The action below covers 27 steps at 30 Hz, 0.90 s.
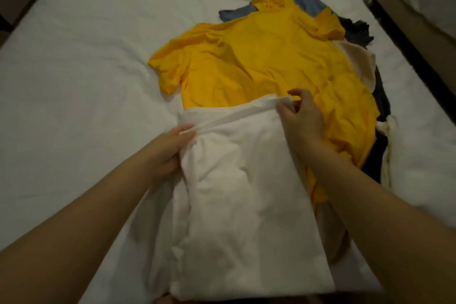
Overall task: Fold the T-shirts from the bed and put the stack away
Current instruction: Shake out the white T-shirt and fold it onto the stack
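Bed (74, 69), white sheet. Yellow T-shirt (259, 61): spread flat atop a pile. White T-shirt (241, 192): partly folded, overlapping the yellow T-shirt's near hem. Left hand (170, 148): fingers curled, gripping the white T-shirt's far edge. Right hand (303, 116): pinching the same edge, over the yellow T-shirt. Blue garment (234, 13), dark garment (355, 28): protruding from beneath the yellow T-shirt.

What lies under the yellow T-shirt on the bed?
A blue garment, a dark grey garment and a beige garment poke out beneath the yellow T-shirt; the rest is covered. The white T-shirt overlaps its near hem.
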Tool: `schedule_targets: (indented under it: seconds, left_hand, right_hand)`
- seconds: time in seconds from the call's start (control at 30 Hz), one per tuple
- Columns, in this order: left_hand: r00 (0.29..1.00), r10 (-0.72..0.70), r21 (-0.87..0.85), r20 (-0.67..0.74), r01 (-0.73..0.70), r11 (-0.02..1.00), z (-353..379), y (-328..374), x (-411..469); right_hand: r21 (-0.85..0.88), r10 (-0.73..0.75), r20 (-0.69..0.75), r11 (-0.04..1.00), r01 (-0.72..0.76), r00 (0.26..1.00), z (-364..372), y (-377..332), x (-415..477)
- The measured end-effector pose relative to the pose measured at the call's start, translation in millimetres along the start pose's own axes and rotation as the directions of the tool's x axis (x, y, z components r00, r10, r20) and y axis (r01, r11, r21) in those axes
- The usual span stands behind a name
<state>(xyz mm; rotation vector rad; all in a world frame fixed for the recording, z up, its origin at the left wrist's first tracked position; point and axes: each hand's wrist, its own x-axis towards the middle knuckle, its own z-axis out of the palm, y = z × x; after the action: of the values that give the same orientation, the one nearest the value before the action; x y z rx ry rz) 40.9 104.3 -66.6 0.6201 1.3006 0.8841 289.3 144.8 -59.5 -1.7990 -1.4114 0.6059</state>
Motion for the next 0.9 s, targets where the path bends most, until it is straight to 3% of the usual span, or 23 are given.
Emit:
schedule_targets:
  seconds: [0.13, 0.27, 0.4, 0.57, 0.73, 0.9]
  left_hand:
    - [0.995, 0.038, -0.001, -0.096, -0.039, 0.999, 4.5, -19.7, -15.2]
    - [0.976, 0.106, -0.019, -0.192, -0.111, 0.994, 15.8, -45.9, -56.0]
    - [0.975, 0.11, 0.146, -0.194, -0.082, 0.986, 17.1, -80.9, -103.2]
    - [0.979, 0.109, 0.331, -0.174, -0.047, 0.943, 16.0, -113.7, -145.5]
    - [0.975, 0.176, 0.637, -0.136, -0.05, 0.77, 16.3, -132.6, -175.6]
    - [0.958, 0.247, 0.692, -0.148, -0.078, 0.718, 9.3, -144.5, -194.0]
  right_hand:
    - [0.055, 0.07, 0.129, 0.995, -0.077, 0.989, -7.1, 1.8, -12.3]
    - [0.147, 0.101, 0.128, 0.982, -0.119, 0.987, -26.1, 10.5, -56.8]
    - [0.121, 0.103, 0.064, 0.987, -0.11, 0.993, -51.9, 26.5, -139.1]
    - [0.046, 0.232, 0.176, 0.969, -0.243, 0.957, -68.3, 47.8, -219.9]
    - [-0.041, 0.261, 0.187, 0.965, -0.258, 0.947, -73.1, 55.7, -232.0]
    - [-0.11, 0.307, 0.323, 0.952, -0.287, 0.895, -83.6, 65.5, -240.4]
